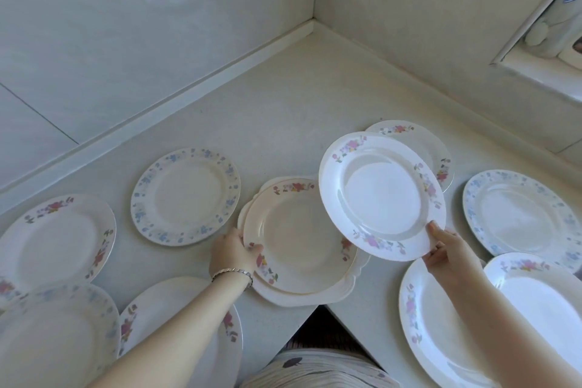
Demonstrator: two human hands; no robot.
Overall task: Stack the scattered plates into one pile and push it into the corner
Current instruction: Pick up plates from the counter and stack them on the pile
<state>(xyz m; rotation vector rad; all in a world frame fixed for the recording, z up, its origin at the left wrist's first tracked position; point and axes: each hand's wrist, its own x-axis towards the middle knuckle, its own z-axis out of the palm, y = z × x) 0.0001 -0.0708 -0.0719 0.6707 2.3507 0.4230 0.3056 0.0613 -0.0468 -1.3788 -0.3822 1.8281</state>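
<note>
A small pile of plates [296,242] lies in the middle of the counter, a pink-flowered plate on top of a scalloped white one. My left hand [231,253] grips the pile's left rim. My right hand [442,247] holds a white plate with pink flowers [381,197] by its near rim, tilted in the air above the right side of the pile. Several more plates lie scattered: a blue-flowered one [185,197], a pink-flowered one at far left [56,239], one behind the held plate [419,142], and a blue-flowered one at right [519,214].
The counter corner [315,25] sits at the back between two tiled walls. More plates lie at the near left [56,337], near the left forearm [176,305], and at the near right [441,334] [541,293]. A window ledge [541,72] juts out at upper right.
</note>
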